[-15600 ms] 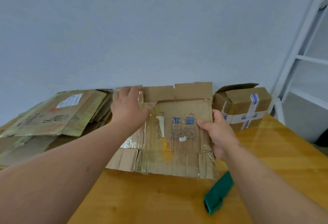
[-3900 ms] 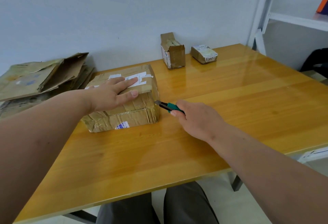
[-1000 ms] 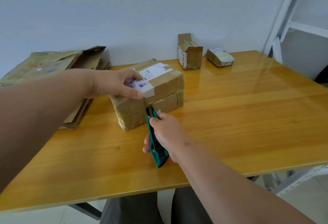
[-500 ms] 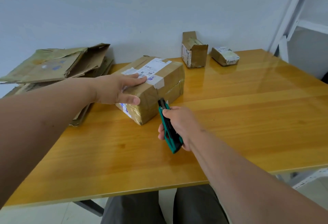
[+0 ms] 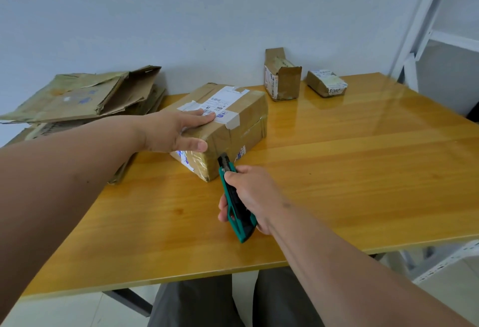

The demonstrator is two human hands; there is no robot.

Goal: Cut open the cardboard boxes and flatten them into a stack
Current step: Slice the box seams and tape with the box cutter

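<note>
**One box under the blade, two more waiting**

Your bench is a broad slab of glossy yellow wood, grain running across, bright enough to mirror the boxes standing on it. On its far left end sits the stack of flattened cardboard — several worn, creased sheets with frayed edges, the top one lifting rather than lying flat. That is the finished part of the job, as far as you can judge from here.

The taped box lies near the middle, turned corner-on to you: brown, squat, wrapped in shiny clear tape with a white shipping label across its top. It looks sealed, so its seams are yet to be cut and it is yet to be folded down.

Your left hand rests on top of it, fingers straight over the label and thumb down the near face — pressing, not gripping. Your right hand is wrapped round the green knife, whose dark tip meets the box's near lower side; the blade itself is too small to make out.

By the wall stand an upright small box, its top flap torn open, and a flat little parcel with a pale label. Both are left to do.
</note>
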